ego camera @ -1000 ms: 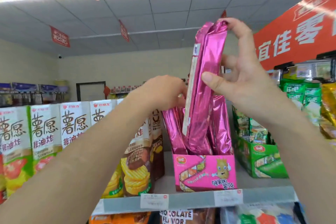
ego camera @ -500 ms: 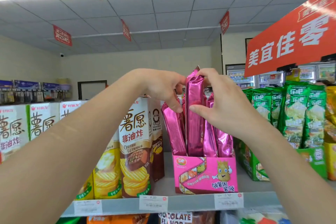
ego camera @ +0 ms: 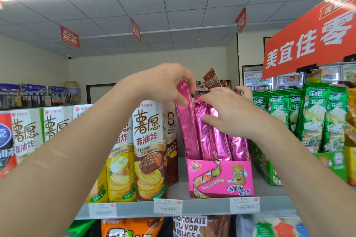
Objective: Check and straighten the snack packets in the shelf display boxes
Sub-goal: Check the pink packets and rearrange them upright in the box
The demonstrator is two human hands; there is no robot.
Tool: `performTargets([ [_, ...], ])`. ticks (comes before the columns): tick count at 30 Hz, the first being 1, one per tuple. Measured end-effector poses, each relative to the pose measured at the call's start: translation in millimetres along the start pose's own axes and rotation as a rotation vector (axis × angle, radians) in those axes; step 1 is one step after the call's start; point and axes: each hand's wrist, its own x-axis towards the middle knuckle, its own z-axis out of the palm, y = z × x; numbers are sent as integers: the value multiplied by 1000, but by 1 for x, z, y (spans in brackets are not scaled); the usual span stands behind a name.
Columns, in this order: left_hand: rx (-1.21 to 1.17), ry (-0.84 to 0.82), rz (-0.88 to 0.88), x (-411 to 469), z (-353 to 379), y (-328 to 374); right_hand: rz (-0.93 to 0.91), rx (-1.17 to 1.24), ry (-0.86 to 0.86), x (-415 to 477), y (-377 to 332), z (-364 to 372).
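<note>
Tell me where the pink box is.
In the head view, the pink box stands on the shelf right of centre, between the brown chip carton on its left and the green box on its right, holding the pink packets.

Four pink packets [ego camera: 207, 140] (perhaps a fifth behind), one pink display box [ego camera: 219, 179], three price tags [ego camera: 167, 206]
</note>
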Motion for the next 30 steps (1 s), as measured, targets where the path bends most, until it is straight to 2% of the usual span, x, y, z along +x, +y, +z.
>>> performTargets([
  [3, -328, 234, 7, -20, -13, 1, 9, 10, 4, -7, -3, 5],
  [7, -518, 570, 74, -49, -6, 12, 66, 109, 209, -25, -14, 13],
  [10, -661, 763, 146, -68, 7, 15, 82, 300, 377, -44, -25, 11],
  [13, -847, 878, 213, -83, 23, 18, 73, 589, 404, -66, -40, 7],
  [16, -1108, 869, 295, -95, 42, 23, 49, 1147, 204, -94, -54, -3],
  [21, -1377, 806, 284, -105, 75, 39, 129, 1632, -185, -133, -64, 17],
  [24, -1462, 740, 182, -105, 88, 46, 150, 1691, -155, -141, -63, 34],
  [28, -1177, 728, 78, -105, 93, 48, 172, 1638, -29, -144, -61, 36],
  [30, -1176, 726, 27, -106, 94, 49, 209, 1528, 52, -144, -62, 37],
])
